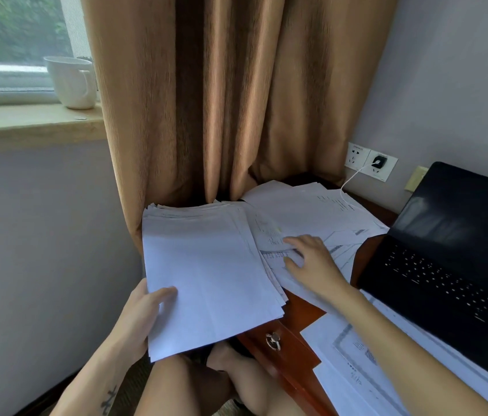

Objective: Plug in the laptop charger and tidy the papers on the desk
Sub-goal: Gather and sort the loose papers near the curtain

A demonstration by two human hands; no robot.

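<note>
The left hand [137, 319] pinches the stack [206, 271] at its near corner, thumb on top; the right hand [311, 259] lies spread on loose sheets [311, 208] on the desk [299, 313]; the charger [379, 161] sits in the socket [387, 173]

A stack of white papers [206, 274] is jutting past the bench [296, 309] edge, loose sheets [305, 211] lying fanned beside it. The black charger plug [378, 161] is sitting in a socket [386, 173].

Reddish wooden desk [302, 307], open black laptop [446, 265] at 3 o'clock, loose printed papers [305, 211] at 12 o'clock, bordered sheets [353, 355] at 5 o'clock.
</note>
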